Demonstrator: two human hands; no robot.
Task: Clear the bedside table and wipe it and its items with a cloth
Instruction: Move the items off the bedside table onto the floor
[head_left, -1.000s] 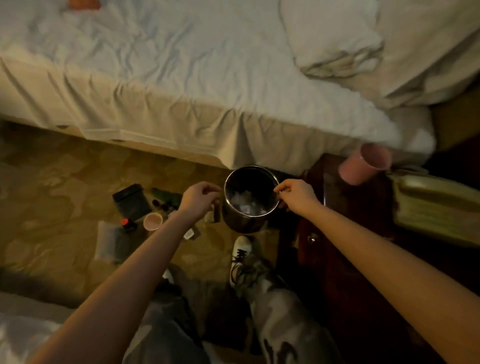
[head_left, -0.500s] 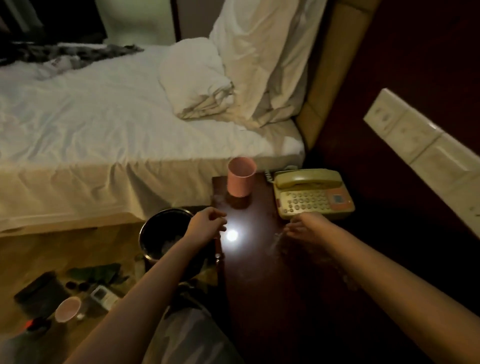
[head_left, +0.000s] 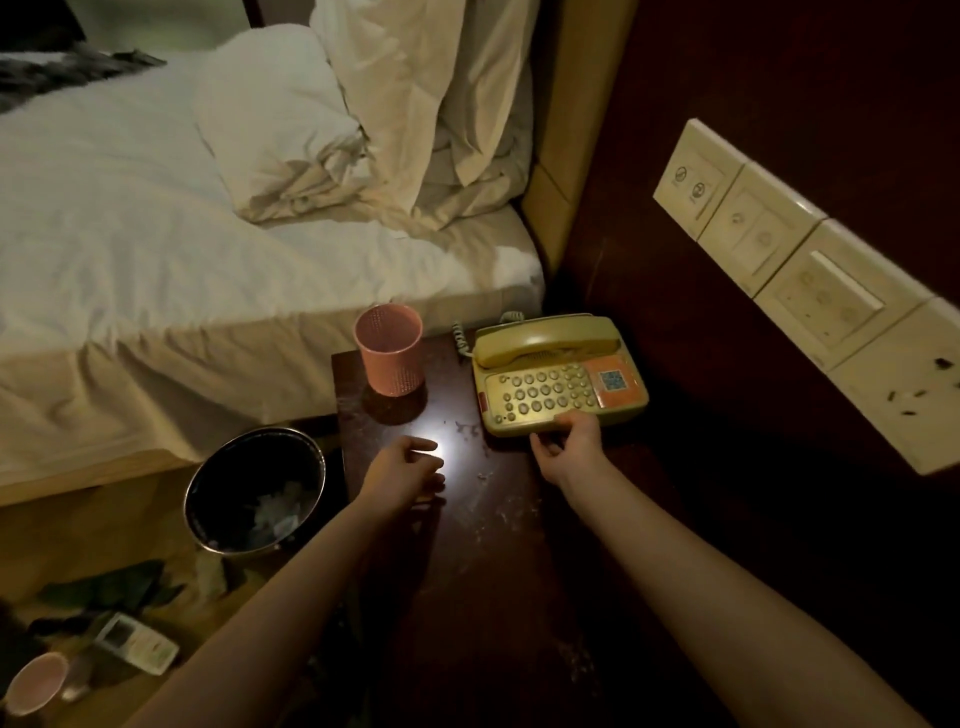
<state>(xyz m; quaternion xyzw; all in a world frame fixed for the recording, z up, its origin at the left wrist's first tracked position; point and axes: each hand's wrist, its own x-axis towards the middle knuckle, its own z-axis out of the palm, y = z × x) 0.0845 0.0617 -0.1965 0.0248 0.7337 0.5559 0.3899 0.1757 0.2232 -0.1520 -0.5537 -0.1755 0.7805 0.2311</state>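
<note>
I note bed (head_left: 156, 249) with rumpled pillows (head_left: 322, 130) left of table; switch panel (head_left: 810, 291) on dark wall; metal bin (head_left: 254, 488) on floor.

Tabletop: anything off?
Yes. Pale crumbs or dust speckle the table, mostly near the right hand, which grips the phone. Dark specks also mark the wall panel.
</note>
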